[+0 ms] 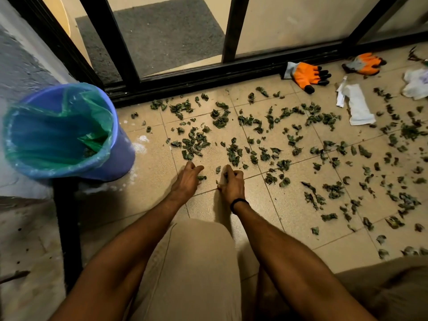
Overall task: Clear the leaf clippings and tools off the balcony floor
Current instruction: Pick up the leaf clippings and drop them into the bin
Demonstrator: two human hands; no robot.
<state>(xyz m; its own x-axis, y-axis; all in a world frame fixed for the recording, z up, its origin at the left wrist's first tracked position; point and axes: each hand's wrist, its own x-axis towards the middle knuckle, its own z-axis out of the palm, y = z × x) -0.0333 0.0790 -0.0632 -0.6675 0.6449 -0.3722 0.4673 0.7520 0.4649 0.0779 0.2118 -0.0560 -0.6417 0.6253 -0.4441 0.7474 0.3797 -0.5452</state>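
Left hand [186, 179] rested curled on the floor [289, 205]; its grip could not be determined. Right hand [231, 183] gripped leaf clippings [233, 155], which lay scattered from 12 to 4 o'clock. Bin [120, 156] stood at 10 o'clock.

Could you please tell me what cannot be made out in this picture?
Head view only:
- Blue bin: the green liner and its folds hide the contents.
- Left hand and right hand: curled fingers hide whether they hold leaf clippings.
- White thing: cut off by the right edge.
- Dark thing in the top right corner: cut off, too small to name.
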